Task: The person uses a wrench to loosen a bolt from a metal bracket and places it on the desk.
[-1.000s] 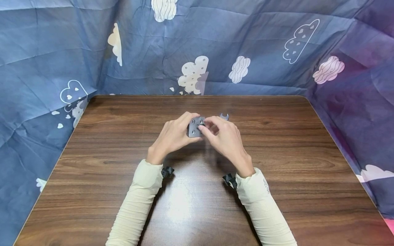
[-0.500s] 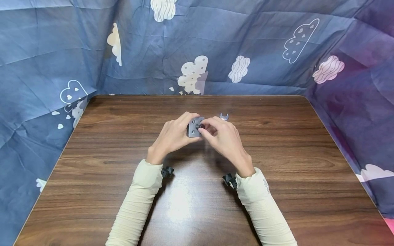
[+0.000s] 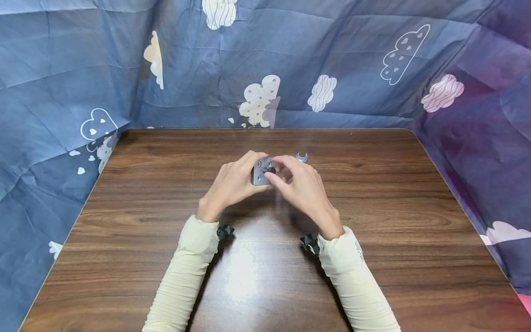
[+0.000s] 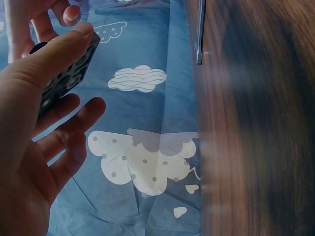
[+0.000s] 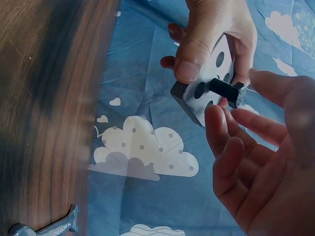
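My left hand point(image 3: 234, 180) grips a grey square metal block point(image 3: 260, 172) with several round holes, thumb on one edge and fingers on the other. It is held up off the table. A dark hex bolt point(image 5: 225, 89) stands out from the middle of the block's face in the right wrist view, its head toward my right hand point(image 3: 304, 184). The right fingers are spread around the bolt head, with a small gap showing between a fingertip point(image 5: 257, 77) and the head. The left wrist view shows the block point(image 4: 74, 73) edge-on, the bolt mostly hidden.
A wrench point(image 3: 302, 157) lies on the wooden table point(image 3: 373, 207) behind my right hand; the right wrist view shows more of the wrench point(image 5: 54, 227). Blue cloud-print cloth point(image 3: 186, 69) hangs behind and along both sides of the table.
The right thumb and index finger, closer together around the bolt half a second ago, are now spread wider apart. The left hand and the block have hardly moved.
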`<state>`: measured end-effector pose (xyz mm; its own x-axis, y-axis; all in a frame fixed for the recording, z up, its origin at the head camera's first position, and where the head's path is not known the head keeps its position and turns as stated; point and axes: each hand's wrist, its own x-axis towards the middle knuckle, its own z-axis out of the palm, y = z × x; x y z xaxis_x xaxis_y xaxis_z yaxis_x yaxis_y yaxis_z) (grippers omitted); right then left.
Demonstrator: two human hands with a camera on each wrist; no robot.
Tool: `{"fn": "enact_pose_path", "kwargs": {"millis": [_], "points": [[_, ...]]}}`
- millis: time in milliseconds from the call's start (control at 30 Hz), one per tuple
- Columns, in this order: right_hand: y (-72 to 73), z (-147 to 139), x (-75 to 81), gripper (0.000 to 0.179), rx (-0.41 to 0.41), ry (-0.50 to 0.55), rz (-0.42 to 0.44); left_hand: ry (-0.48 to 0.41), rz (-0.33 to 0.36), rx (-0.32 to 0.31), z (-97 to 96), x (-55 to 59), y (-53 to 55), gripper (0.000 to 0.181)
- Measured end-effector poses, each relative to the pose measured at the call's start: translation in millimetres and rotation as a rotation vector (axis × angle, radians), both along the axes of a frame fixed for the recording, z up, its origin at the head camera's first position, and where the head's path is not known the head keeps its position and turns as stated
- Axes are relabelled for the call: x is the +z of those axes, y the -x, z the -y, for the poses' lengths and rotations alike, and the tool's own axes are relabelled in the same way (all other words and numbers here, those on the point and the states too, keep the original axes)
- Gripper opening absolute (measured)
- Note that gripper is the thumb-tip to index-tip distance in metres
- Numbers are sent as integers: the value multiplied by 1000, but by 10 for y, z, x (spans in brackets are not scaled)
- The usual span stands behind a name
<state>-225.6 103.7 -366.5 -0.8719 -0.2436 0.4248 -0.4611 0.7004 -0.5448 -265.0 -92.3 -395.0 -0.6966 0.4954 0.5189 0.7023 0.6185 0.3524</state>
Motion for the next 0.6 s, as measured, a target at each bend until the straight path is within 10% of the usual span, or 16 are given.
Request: {"fn": "enact_pose_path", "kwargs": {"millis": [600], "points": [[-13, 13, 11, 22, 20, -8, -8, 11, 4, -2, -1, 7, -18, 67]]}}
